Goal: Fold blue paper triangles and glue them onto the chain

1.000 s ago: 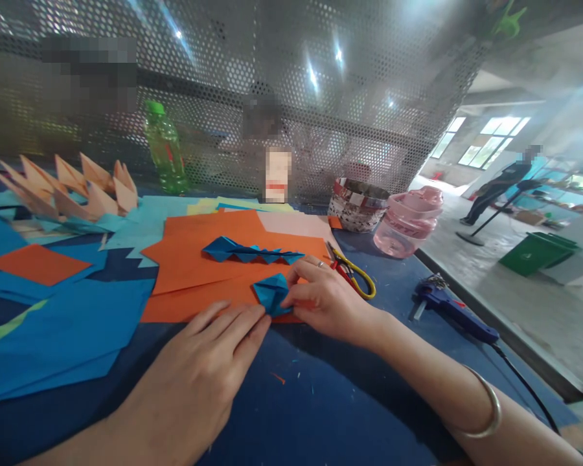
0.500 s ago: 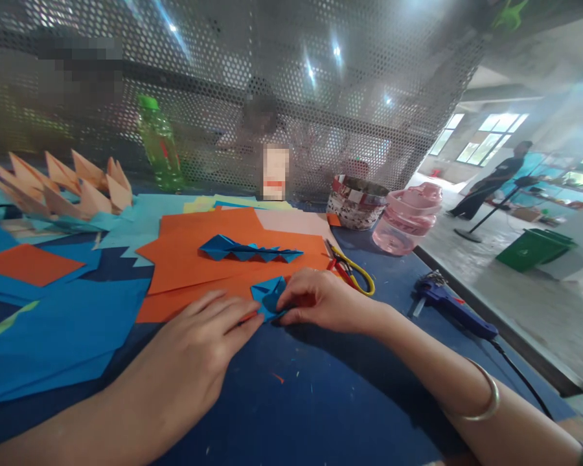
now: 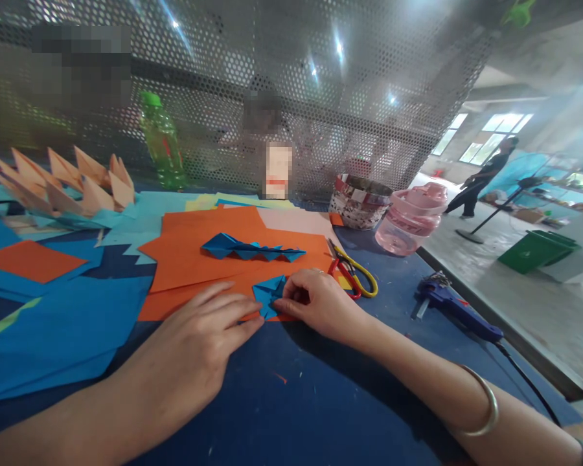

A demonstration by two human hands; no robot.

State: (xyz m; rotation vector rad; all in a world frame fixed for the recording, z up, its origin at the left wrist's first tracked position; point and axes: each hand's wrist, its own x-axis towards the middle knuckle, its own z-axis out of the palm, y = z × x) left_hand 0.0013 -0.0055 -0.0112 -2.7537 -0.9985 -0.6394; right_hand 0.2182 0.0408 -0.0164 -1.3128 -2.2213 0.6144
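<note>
Head view: the left hand (image 3: 199, 349) lies flat and open on the blue table (image 3: 320, 401), fingers stretched, its fingertips against the left edge of a small folded blue paper piece (image 3: 268, 296). The right hand (image 3: 315, 307) meets the same piece from the other side with its fingers curled; the thumb is tucked out of sight, so whether it pinches the paper or only presses it flat cannot be told. The piece lies on the near edge of a stack of orange paper sheets (image 3: 189, 259), and its right part is covered by the right hand's fingers. A silver bangle (image 3: 486, 408) sits on the right forearm.

Farther back on the orange sheets lies a chain of folded blue pieces (image 3: 250, 248). Scissors with yellow and red handles (image 3: 352, 275) lie just beside the right hand, their blades partly behind it. A blue glue gun (image 3: 454, 309) lies near the table's right edge, its cord running out of frame. A pink plastic bottle (image 3: 411, 220) and a woven paper basket (image 3: 359, 202) stand behind, touching or nearly so. At far left a row of folded orange triangles (image 3: 68, 184) is cut off by the frame; a green bottle (image 3: 161, 142) stands by the perforated metal screen (image 3: 369, 77), behind which shapes are blurred
</note>
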